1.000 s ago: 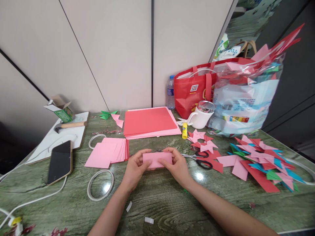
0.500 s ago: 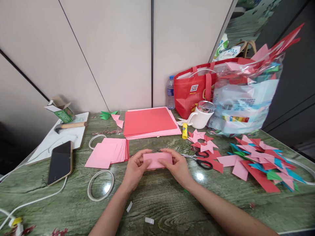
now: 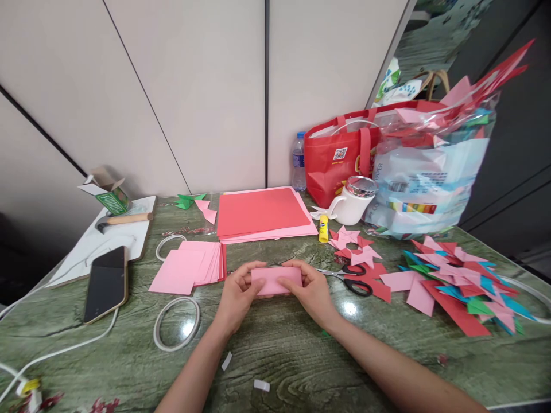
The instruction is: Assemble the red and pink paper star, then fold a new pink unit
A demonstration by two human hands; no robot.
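Note:
Both my hands hold one folded pink paper (image 3: 272, 277), a small rectangle, just above the green table (image 3: 284, 350). My left hand (image 3: 236, 296) pinches its left end with thumb on top. My right hand (image 3: 310, 292) pinches its right end the same way. A fanned stack of pink paper squares (image 3: 189, 265) lies just left of my left hand. Black-handled scissors (image 3: 353, 280) lie close to my right hand.
A stack of red sheets (image 3: 260, 213), a yellow glue stick (image 3: 322, 228), a white mug (image 3: 353, 202) and a red bag (image 3: 344, 154) stand behind. Folded paper shapes (image 3: 456, 287) are heaped at right. A phone (image 3: 105, 282), a tape ring (image 3: 176, 323) and a cable lie left.

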